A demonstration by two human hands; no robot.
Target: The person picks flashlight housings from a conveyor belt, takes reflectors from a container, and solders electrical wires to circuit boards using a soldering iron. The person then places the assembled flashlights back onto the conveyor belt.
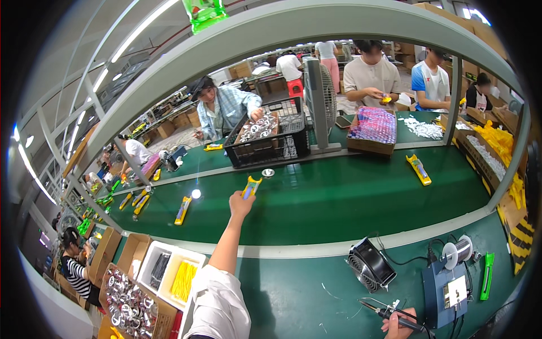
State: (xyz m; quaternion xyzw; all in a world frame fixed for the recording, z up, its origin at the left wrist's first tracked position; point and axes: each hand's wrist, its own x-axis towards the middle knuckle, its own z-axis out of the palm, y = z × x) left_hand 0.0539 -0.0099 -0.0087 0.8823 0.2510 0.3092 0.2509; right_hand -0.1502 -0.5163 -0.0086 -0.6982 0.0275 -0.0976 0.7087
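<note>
My left hand (242, 205) stretches forward over the green belt. Its fingers are closed round a yellow plastic housing (252, 187) with a purple cylinder in it. Just beyond that housing lies a small silvery round cup (268, 173). At the lower right, my right hand (400, 325) grips a soldering iron (389, 312), tip pointing left; the frame's lower edge cuts off part of the hand. Beside it stands a blue soldering station (444, 294) with a spool of solder wire (457, 252) at its top. A small black fan (371, 264) sits behind the iron.
More yellow housings (183, 211) (418, 170) lie on the belt. A black crate (267, 152), a large fan (319, 101) and a box of purple cylinders (372, 131) stand beyond it. Yellow wires (184, 281) and a carton of silvery cups (129, 302) are at left. Co-workers sit opposite.
</note>
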